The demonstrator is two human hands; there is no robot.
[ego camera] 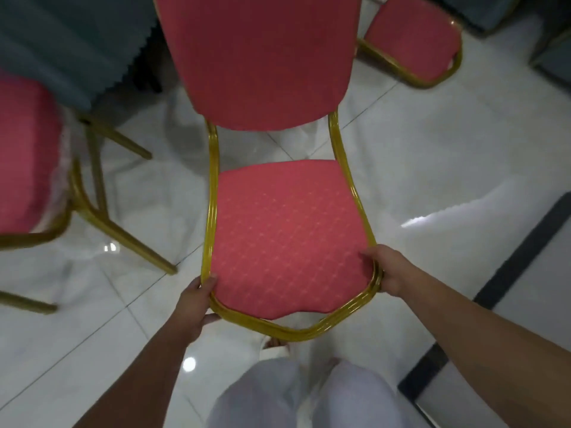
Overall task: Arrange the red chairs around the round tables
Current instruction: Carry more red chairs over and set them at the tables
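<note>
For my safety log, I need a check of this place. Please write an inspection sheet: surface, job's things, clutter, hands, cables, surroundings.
Surface: glossy white tiled floor.
Job's things: middle red chair, gold frame; second red chair at left; third red chair at upper right.
Clutter: nothing seen.
Grips: left hand holds the middle chair's front left seat corner; right hand holds the front right one.
Cables: nothing seen.
Surroundings: grey-green tablecloth upper left; pale trousers below.
</note>
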